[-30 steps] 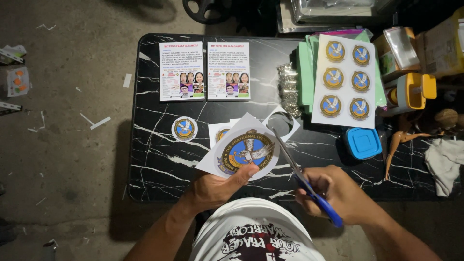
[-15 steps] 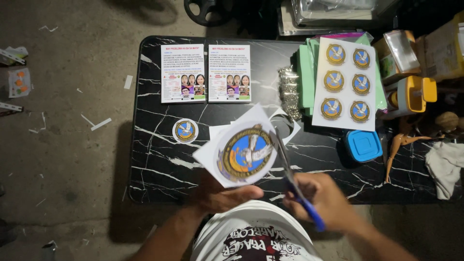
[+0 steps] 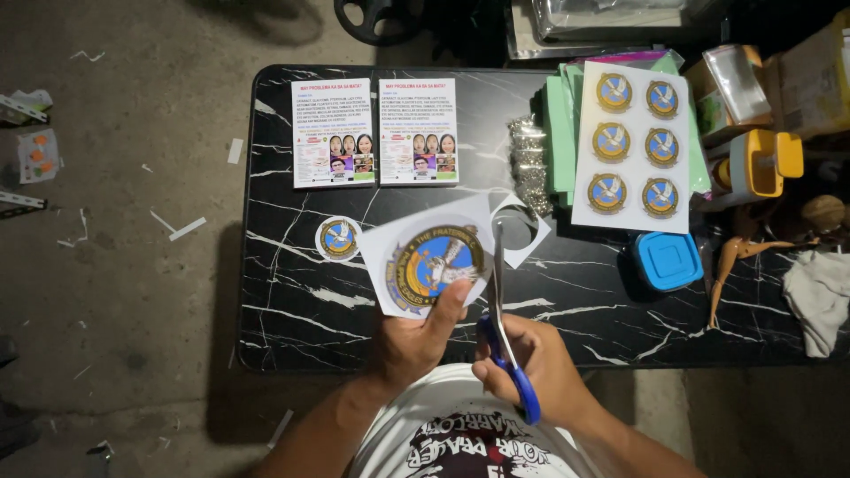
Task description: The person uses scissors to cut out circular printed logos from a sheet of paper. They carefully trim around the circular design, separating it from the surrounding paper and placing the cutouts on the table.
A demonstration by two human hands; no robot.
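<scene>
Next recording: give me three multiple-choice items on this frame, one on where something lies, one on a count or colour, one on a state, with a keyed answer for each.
1. Where does the small cut-out round sticker lie?
A. on the black marble table, left of the held sheet
B. on the floor
C. on the blue box

2. How many round emblems are on the white sheet at the table's right?
A. four
B. six
C. nine

3. What is the right hand doing with the blue-handled scissors?
A. resting them on the table
B. holding them with blades at the paper that the left hand grips
C. not touching them

Answers: 1 A, it lies on the tabletop beside the paper; 2 B, two columns of three; 3 B, fingers fill the handles, blades meet the paper's edge.
</scene>
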